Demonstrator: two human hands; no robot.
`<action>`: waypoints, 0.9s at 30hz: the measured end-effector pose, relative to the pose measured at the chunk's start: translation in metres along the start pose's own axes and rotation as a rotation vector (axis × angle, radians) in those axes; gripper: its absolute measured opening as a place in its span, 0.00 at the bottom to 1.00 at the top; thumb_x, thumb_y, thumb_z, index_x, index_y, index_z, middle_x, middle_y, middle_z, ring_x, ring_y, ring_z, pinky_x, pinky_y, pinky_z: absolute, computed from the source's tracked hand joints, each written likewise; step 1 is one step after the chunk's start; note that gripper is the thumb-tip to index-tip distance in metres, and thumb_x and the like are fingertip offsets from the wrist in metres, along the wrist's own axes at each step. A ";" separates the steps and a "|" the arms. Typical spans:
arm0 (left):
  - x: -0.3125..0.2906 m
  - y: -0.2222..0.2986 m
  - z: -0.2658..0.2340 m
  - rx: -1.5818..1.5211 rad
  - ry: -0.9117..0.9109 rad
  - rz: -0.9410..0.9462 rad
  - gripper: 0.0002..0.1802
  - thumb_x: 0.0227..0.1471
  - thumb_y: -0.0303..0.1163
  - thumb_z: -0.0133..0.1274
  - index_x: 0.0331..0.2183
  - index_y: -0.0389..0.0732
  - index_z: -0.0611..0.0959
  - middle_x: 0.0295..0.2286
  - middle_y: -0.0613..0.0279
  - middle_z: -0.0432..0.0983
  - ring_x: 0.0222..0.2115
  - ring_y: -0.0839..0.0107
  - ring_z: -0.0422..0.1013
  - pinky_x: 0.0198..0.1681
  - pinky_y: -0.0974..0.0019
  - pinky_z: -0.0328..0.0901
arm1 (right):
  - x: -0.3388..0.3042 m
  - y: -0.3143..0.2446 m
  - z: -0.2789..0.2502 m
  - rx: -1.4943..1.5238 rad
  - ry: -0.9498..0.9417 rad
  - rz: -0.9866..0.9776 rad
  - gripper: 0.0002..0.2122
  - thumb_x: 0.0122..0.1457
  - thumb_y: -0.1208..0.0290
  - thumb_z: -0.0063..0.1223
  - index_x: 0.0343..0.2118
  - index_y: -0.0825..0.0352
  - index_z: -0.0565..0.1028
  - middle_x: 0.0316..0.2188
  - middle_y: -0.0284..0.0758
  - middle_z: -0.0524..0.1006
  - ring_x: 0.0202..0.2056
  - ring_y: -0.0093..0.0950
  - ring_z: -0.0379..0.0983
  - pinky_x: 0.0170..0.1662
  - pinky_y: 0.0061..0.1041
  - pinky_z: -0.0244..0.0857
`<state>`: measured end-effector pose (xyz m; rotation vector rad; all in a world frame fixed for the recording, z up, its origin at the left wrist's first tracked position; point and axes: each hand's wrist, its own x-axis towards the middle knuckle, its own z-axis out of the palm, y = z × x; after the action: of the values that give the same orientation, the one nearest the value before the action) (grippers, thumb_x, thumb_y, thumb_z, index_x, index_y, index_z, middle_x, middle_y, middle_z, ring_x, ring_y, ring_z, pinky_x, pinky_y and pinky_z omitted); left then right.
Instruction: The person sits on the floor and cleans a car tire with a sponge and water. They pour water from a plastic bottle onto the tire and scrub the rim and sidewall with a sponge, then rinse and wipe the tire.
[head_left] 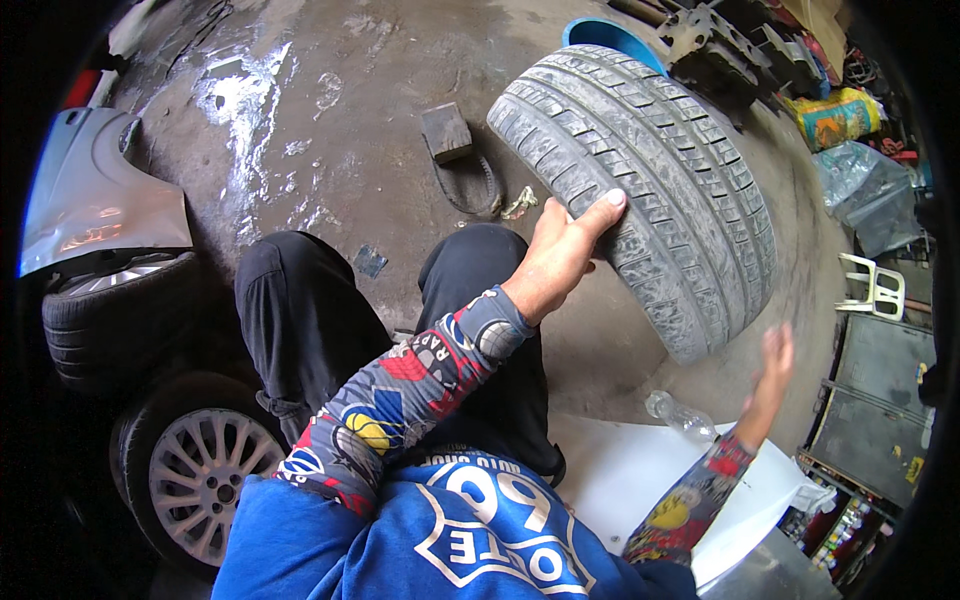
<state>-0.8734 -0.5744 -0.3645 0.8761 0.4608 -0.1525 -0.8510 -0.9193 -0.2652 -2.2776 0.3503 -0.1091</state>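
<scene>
Grey worn rubber, that's the tyre (640, 190) standing upright on the wet concrete floor (330, 150), in front of the knees and a bit to the right. Left hand (560, 255) lies flat on the tread, fingers stretched out, not clamped round it. Right hand (772, 365) is open and blurry, just clear of the tyre's lower edge. A wheel with silver rim (200, 470) sits at the left.

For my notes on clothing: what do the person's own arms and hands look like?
Both forearms wear tight printed sleeves with cartoon-like patches in grey, red, yellow and blue. The left hand and the right hand are bare, without gloves. The right hand looks blurred.
</scene>
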 end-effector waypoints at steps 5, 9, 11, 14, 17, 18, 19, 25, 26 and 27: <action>0.005 -0.005 -0.017 -0.035 0.041 0.076 0.36 0.53 0.60 0.62 0.45 0.35 0.76 0.32 0.61 0.77 0.24 0.75 0.70 0.30 0.67 0.68 | -0.031 0.079 0.030 0.326 -0.152 0.136 0.45 0.57 0.59 0.69 0.70 0.77 0.54 0.70 0.50 0.58 0.70 0.45 0.54 0.70 0.40 0.50; 0.019 0.002 -0.039 -0.142 0.125 0.039 0.35 0.53 0.62 0.61 0.43 0.38 0.79 0.31 0.64 0.76 0.23 0.76 0.68 0.30 0.67 0.68 | -0.033 0.070 0.062 0.362 -0.066 -0.056 0.45 0.56 0.62 0.72 0.69 0.80 0.55 0.69 0.56 0.58 0.70 0.45 0.54 0.70 0.39 0.50; 0.030 0.014 -0.057 -0.157 0.064 -0.010 0.35 0.53 0.62 0.61 0.45 0.38 0.78 0.34 0.62 0.76 0.23 0.75 0.68 0.31 0.66 0.69 | -0.035 0.051 0.082 0.355 -0.024 -0.094 0.44 0.56 0.62 0.72 0.68 0.81 0.56 0.68 0.59 0.57 0.71 0.45 0.53 0.70 0.39 0.50; 0.047 0.039 -0.088 -0.150 0.110 -0.047 0.33 0.57 0.61 0.58 0.45 0.37 0.77 0.33 0.58 0.77 0.23 0.73 0.71 0.30 0.66 0.69 | -0.035 0.008 0.105 0.252 0.019 -0.159 0.42 0.58 0.64 0.70 0.67 0.81 0.58 0.68 0.60 0.58 0.69 0.45 0.57 0.69 0.39 0.54; 0.059 0.069 -0.109 -0.196 0.153 -0.023 0.31 0.64 0.60 0.50 0.44 0.36 0.78 0.33 0.57 0.80 0.29 0.67 0.75 0.35 0.65 0.71 | -0.035 -0.042 0.119 -0.242 0.027 -0.248 0.44 0.48 0.54 0.76 0.65 0.72 0.67 0.61 0.55 0.70 0.58 0.46 0.71 0.63 0.39 0.63; 0.058 0.075 -0.112 -0.278 0.177 0.014 0.35 0.64 0.60 0.49 0.48 0.32 0.75 0.39 0.52 0.80 0.35 0.64 0.76 0.38 0.61 0.72 | -0.037 -0.057 0.130 -0.327 0.036 -0.392 0.46 0.45 0.53 0.77 0.65 0.70 0.67 0.61 0.56 0.70 0.58 0.49 0.70 0.62 0.41 0.63; 0.056 0.081 -0.111 -0.371 0.212 0.075 0.38 0.63 0.60 0.50 0.52 0.30 0.71 0.42 0.50 0.78 0.41 0.60 0.76 0.43 0.59 0.72 | -0.038 -0.073 0.139 -0.406 0.061 -0.604 0.47 0.42 0.52 0.78 0.65 0.68 0.68 0.60 0.58 0.70 0.58 0.52 0.69 0.62 0.43 0.63; 0.020 0.087 -0.076 -0.026 0.227 0.202 0.47 0.55 0.62 0.59 0.63 0.42 0.63 0.57 0.48 0.65 0.56 0.48 0.65 0.57 0.45 0.61 | -0.015 -0.144 0.177 -0.358 -0.078 -0.985 0.45 0.41 0.59 0.78 0.64 0.67 0.69 0.60 0.58 0.69 0.59 0.53 0.66 0.63 0.45 0.61; 0.019 0.091 -0.072 0.102 0.251 0.369 0.49 0.54 0.62 0.60 0.65 0.41 0.63 0.58 0.45 0.65 0.57 0.47 0.65 0.59 0.44 0.60 | -0.001 -0.149 0.180 -0.239 -0.093 -1.135 0.42 0.43 0.60 0.78 0.62 0.67 0.71 0.58 0.57 0.72 0.55 0.51 0.71 0.61 0.43 0.64; 0.020 0.096 -0.069 0.231 0.265 0.537 0.52 0.54 0.61 0.62 0.66 0.41 0.62 0.58 0.42 0.64 0.59 0.46 0.64 0.60 0.44 0.60 | 0.008 -0.145 0.178 -0.004 -0.261 -0.960 0.38 0.46 0.61 0.77 0.60 0.69 0.73 0.55 0.54 0.76 0.53 0.46 0.75 0.59 0.39 0.67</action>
<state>-0.8484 -0.4589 -0.3438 1.2246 0.4436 0.4150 -0.7779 -0.7012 -0.2765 -2.2342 -0.8906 -0.2875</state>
